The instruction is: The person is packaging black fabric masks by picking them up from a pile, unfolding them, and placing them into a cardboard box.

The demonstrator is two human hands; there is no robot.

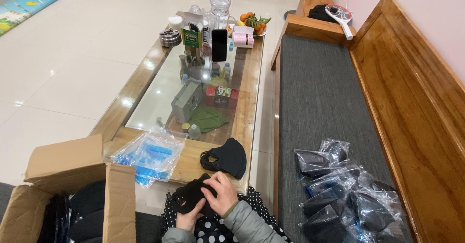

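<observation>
Both hands, left [188, 219] and right [222, 194], clasp a black mask [191, 194] over the lap, beside the table [252, 102]; it looks soft, light, and best held by its edges.

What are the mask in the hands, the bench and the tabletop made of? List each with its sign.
Mask: looks like soft black fabric, matte, bending in both hands.
Bench: varnished wood, visible grain and shine; its seat pad is grey woven cloth.
Tabletop: glass, reflective and see-through, in a wooden frame.

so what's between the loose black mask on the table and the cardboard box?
Head view: a stack of clear plastic bags with blue print lies on the table between the black mask and the cardboard box.
</observation>
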